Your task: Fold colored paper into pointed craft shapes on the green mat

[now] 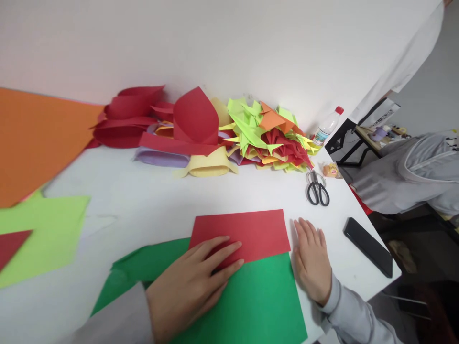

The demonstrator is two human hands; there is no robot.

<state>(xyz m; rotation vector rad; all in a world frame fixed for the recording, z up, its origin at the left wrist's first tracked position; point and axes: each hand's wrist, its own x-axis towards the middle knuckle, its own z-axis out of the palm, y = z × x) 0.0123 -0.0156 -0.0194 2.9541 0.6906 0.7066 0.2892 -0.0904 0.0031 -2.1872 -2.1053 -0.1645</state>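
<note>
A red rectangle of paper (251,231) lies on a green sheet (258,301) at the near edge of the white table (179,196). My left hand (190,282) lies flat with its fingers stretched onto the red paper's lower left part. Just right of the red paper's edge, my right hand (311,260) rests flat on the table, fingers together and extended. Neither hand holds anything.
Black scissors (317,191) and a black phone (367,246) lie to the right. A heap of folded coloured paper shapes (215,134) sits against the wall, with a plastic bottle (327,126) beside it. Orange (36,138) and lime sheets (46,234) lie left. A person in grey (412,177) sits at right.
</note>
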